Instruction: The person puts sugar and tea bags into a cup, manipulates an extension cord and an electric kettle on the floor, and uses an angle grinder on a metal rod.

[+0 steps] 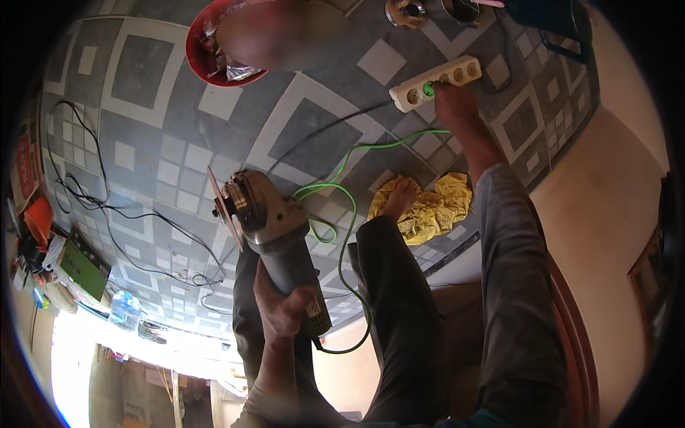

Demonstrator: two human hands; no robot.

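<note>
My left hand (280, 308) is wrapped round the grey body of an angle grinder (282, 228), held over my legs. Its thin disc (223, 207) faces left, and a green cord (354, 207) leaves the rear of the body, loops, and runs to my right forearm. My right arm reaches forward to a white power strip (464, 69) on the tiled floor. The closed fingers of my right hand (457, 107) are on a round green plug (429, 89) at one of the sockets. Whether the plug is fully in is hidden.
A yellow cloth (435, 214) lies under a bare foot (404, 196). At the far side stands a red basin (203, 57) with foil-like scraps, near metal parts (405, 13). Black cable (107, 207) trails over the floor at left, by a green box (84, 265) and a water bottle (125, 309).
</note>
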